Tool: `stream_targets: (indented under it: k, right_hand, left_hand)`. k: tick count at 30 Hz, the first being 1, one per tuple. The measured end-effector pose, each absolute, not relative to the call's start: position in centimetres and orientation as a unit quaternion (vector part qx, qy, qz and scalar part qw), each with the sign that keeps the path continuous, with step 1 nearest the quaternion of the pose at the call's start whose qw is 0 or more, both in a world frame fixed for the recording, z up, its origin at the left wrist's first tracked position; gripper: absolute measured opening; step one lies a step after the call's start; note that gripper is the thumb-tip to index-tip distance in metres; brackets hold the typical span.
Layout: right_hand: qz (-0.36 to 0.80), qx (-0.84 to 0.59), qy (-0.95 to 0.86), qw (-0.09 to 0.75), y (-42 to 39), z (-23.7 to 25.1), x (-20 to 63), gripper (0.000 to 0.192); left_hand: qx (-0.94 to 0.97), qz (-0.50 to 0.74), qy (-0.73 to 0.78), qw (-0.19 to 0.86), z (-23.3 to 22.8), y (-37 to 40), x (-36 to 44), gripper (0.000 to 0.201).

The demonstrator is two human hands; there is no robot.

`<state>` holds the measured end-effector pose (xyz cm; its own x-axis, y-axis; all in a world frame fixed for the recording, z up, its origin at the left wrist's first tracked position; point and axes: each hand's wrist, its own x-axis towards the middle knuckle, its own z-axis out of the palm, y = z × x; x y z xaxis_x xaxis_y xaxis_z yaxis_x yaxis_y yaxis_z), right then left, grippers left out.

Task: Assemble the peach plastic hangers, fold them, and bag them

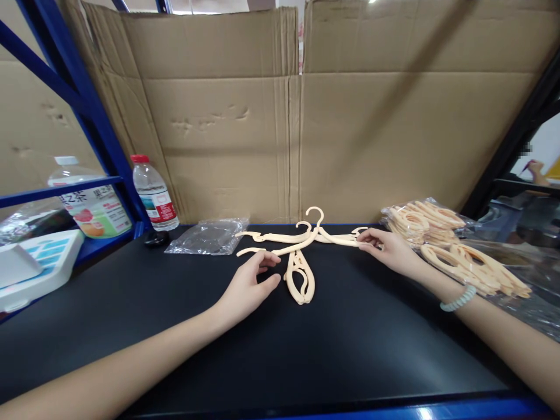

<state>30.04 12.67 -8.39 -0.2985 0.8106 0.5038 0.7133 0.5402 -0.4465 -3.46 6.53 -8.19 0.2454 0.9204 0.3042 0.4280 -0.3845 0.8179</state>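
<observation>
On black tabletop (350,350), centre-rear: cream plastic hangers (301,239) laid spread, arms crossed, hooks up toward cardboard wall (297,128); folded looped piece (300,280) lying just below. Left hand (247,286) curled, fingertips on hanger's left arm, nothing clasped. Right hand (385,248) w/ fingers pinched on right arm tip. Bagged hanger stack (446,245) at right, clear bag (210,236) at left. Water bottle (154,192) beside blue rack post (100,134). Bead bracelet (458,298) worn on right wrist.
</observation>
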Motion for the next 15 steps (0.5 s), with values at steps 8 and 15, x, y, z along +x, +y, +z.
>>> stream_targets:
  k: [8,15]
  right_hand:
    - [0.07,-0.507,-0.768,0.385,11.7,-6.9,30.3,0.029]
    - [0.121,-0.501,-0.779,0.356,11.3,-6.2,31.3,0.03]
  left_hand:
    - [0.699,0.418,0.466,0.345,-8.1,6.8,-3.6,0.023]
    - [0.571,0.476,0.515,0.425,-7.1,6.6,-3.2,0.043]
